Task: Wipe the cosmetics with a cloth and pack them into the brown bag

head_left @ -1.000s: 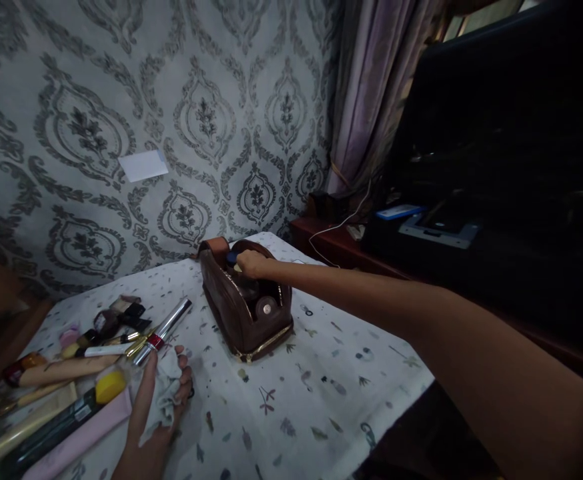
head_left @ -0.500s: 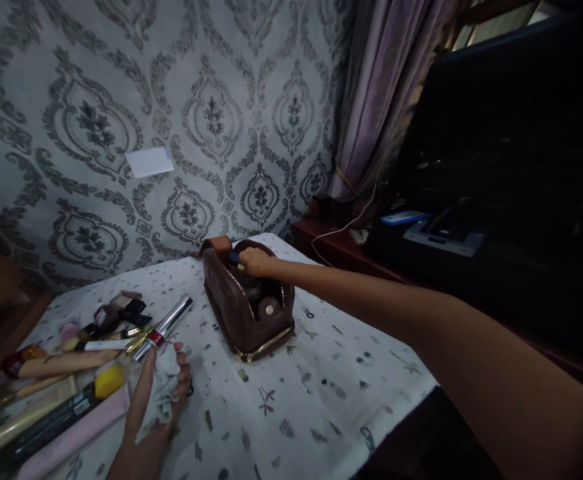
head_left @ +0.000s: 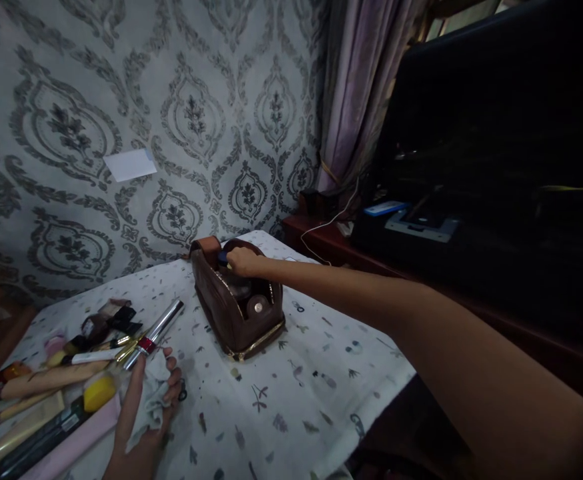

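Observation:
My left hand (head_left: 146,407) is closed around a crumpled white cloth (head_left: 150,393), palm turned up above the table. By its thumb tip lies a silver cosmetic tube (head_left: 156,333) with a red band; whether they touch is unclear. A brown makeup bag (head_left: 224,320) stands unzipped at the middle of the table. Inside its opening, my right hand (head_left: 241,262) has its fingers closed beside a small dark blue item (head_left: 223,257). What the fingers pinch is mostly hidden. A round item with a pale button (head_left: 258,307) shows in the bag's near end.
Makeup brushes (head_left: 51,381), a pink tube (head_left: 74,440), a yellow sponge-like piece (head_left: 99,393) and other cosmetics cover the table's left. Behind the patterned tablecloth (head_left: 271,400) rises a papered wall (head_left: 196,167). A white cable (head_left: 329,220) and a large dark screen-like panel (head_left: 471,147) are at right.
The view has turned a little to the right, so everything sits further left. My right hand stays in the bag's opening, and my left hand still holds the cloth.

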`<state>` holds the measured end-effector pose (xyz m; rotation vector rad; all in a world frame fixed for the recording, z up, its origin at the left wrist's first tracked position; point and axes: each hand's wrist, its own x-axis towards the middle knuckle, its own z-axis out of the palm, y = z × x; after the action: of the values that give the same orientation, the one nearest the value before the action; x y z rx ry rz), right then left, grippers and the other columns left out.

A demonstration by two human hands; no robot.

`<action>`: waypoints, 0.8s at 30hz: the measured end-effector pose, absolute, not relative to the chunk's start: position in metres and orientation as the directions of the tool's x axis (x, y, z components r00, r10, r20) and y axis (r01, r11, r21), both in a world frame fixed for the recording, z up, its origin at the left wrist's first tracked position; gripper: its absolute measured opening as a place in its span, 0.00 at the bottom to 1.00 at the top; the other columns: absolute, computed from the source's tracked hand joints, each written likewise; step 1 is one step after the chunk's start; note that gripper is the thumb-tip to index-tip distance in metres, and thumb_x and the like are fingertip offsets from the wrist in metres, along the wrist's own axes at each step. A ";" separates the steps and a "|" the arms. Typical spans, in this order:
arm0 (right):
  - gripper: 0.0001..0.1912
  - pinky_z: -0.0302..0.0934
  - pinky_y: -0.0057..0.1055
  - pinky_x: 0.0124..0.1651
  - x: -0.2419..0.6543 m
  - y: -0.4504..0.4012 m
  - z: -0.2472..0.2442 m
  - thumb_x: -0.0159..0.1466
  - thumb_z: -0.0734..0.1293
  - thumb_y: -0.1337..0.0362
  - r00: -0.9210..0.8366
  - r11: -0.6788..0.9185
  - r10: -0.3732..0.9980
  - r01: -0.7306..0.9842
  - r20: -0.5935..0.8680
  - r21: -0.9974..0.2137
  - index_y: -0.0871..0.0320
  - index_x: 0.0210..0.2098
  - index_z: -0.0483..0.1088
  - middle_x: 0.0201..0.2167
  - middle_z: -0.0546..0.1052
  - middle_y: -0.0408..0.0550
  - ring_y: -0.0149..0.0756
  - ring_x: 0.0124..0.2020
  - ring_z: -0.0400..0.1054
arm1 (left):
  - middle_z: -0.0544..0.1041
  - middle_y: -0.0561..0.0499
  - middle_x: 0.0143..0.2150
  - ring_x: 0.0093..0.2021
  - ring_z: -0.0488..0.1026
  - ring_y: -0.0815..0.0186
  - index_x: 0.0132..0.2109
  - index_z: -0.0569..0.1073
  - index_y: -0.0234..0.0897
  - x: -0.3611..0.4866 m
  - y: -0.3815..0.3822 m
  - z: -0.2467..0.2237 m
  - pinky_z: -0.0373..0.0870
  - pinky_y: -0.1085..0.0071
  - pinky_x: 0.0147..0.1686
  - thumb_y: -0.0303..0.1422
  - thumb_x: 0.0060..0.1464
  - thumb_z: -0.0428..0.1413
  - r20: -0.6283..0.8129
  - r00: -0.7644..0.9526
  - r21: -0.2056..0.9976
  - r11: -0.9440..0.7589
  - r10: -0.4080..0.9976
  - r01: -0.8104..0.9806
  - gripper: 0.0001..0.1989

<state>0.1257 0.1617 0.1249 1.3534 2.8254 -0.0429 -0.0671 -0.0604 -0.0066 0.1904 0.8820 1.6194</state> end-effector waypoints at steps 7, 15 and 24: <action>0.21 0.67 0.36 0.52 0.125 0.167 0.118 0.68 0.64 0.57 -0.627 0.626 0.779 0.777 0.009 -0.071 0.66 0.53 0.75 0.53 0.76 0.67 0.52 0.54 0.73 | 0.72 0.53 0.27 0.21 0.65 0.74 0.40 0.76 0.37 -0.075 -0.060 -0.027 0.60 0.83 0.11 0.44 0.45 0.68 -0.260 -0.260 0.659 -0.026 0.930 -0.752 0.19; 0.22 0.67 0.34 0.52 0.128 0.167 0.119 0.67 0.65 0.57 -0.632 0.631 0.775 0.771 0.016 -0.083 0.66 0.53 0.75 0.53 0.76 0.66 0.51 0.54 0.73 | 0.72 0.52 0.27 0.21 0.66 0.72 0.40 0.75 0.35 -0.080 -0.060 -0.025 0.60 0.82 0.12 0.40 0.47 0.66 -0.305 -0.256 0.637 -0.003 0.917 -0.771 0.16; 0.21 0.67 0.31 0.49 0.127 0.173 0.134 0.59 0.72 0.63 -0.634 0.632 0.773 0.771 -0.005 -0.079 0.66 0.50 0.77 0.52 0.77 0.64 0.50 0.52 0.74 | 0.70 0.53 0.24 0.18 0.62 0.73 0.35 0.77 0.35 -0.083 -0.050 -0.039 0.53 0.83 0.09 0.45 0.41 0.68 -0.314 -0.293 0.644 -0.024 0.903 -0.764 0.20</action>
<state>0.1274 0.1729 0.1337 1.3559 2.8644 -0.1172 -0.0830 -0.0504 -0.0388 0.2136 0.8811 1.6532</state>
